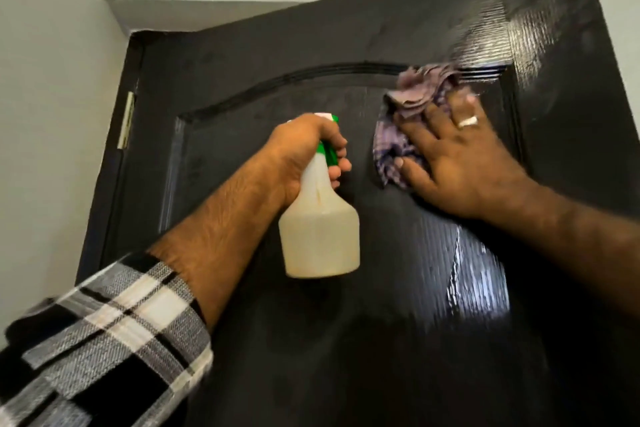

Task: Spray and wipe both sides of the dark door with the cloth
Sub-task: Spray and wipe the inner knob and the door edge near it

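Note:
The dark door (242, 121) fills most of the view, glossy, with an arched raised panel near its top. My left hand (304, 149) grips the neck of a cream spray bottle (318, 232) with a green and white head, held up in front of the door's panel. My right hand (457, 156), wearing a ring, presses a crumpled purple checked cloth (412, 97) flat against the door at the panel's upper right corner. The cloth is partly hidden under my fingers and looks blurred.
A pale hinge (126, 120) shows on the door's left edge beside the dark frame. White walls (52, 80) stand to the left and above. Wet, shiny streaks (478, 281) lie on the door's right side.

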`<action>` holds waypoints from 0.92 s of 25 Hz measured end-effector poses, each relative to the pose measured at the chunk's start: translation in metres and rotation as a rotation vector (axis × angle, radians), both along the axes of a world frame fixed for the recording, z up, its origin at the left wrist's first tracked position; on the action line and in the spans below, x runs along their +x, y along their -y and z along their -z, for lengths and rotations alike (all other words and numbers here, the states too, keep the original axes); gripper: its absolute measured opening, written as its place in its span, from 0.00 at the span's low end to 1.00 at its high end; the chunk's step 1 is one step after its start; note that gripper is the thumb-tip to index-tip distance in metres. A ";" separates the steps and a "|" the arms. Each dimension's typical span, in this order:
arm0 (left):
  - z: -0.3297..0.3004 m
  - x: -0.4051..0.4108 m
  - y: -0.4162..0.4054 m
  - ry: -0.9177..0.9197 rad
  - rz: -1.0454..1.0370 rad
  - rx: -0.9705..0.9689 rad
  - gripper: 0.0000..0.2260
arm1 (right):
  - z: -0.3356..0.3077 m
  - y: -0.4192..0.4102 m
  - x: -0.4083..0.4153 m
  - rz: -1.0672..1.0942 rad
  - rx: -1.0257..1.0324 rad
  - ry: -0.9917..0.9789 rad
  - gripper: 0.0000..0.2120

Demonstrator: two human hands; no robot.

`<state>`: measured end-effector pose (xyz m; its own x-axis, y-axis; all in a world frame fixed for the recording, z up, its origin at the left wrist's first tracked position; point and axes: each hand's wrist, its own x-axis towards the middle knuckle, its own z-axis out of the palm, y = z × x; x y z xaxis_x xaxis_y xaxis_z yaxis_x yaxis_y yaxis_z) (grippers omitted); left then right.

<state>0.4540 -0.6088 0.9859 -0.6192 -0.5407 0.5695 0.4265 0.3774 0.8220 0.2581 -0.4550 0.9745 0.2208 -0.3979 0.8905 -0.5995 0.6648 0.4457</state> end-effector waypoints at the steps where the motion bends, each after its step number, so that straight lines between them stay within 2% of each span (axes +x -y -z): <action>1: 0.016 0.004 0.003 0.030 0.006 0.024 0.04 | 0.028 0.007 0.004 -0.044 0.068 -0.057 0.33; 3: 0.050 0.007 0.009 0.066 0.044 0.069 0.03 | 0.084 0.014 0.016 -0.112 0.268 -0.157 0.30; 5: 0.077 0.009 0.011 0.091 0.071 0.074 0.03 | 0.092 0.007 0.024 -0.078 0.377 -0.224 0.29; 7: 0.081 0.009 0.012 0.094 0.075 0.050 0.03 | 0.041 0.007 0.027 -0.038 0.184 -0.224 0.30; 9: 0.068 0.008 0.010 0.082 0.067 0.064 0.05 | -0.024 0.008 0.040 0.011 -0.055 -0.110 0.34; 11: 0.059 0.009 0.007 0.070 0.045 0.110 0.07 | -0.042 0.014 0.052 0.004 -0.091 -0.018 0.36; 13: 0.070 0.018 0.006 0.059 0.059 0.145 0.08 | 0.007 0.012 0.053 -0.029 0.028 -0.076 0.35; 16: 0.100 0.041 0.014 0.023 0.119 0.154 0.07 | 0.124 -0.010 0.043 -0.038 0.382 -0.222 0.34; 18: 0.114 0.057 0.025 0.002 0.099 0.186 0.05 | 0.127 -0.018 0.037 -0.077 0.513 -0.299 0.33; 20: 0.115 0.065 0.038 0.021 0.055 0.210 0.06 | 0.073 0.001 0.040 -0.118 0.343 -0.269 0.32; 23: 0.109 0.075 0.055 -0.011 -0.040 0.233 0.12 | -0.008 0.071 0.068 -0.091 0.007 -0.073 0.38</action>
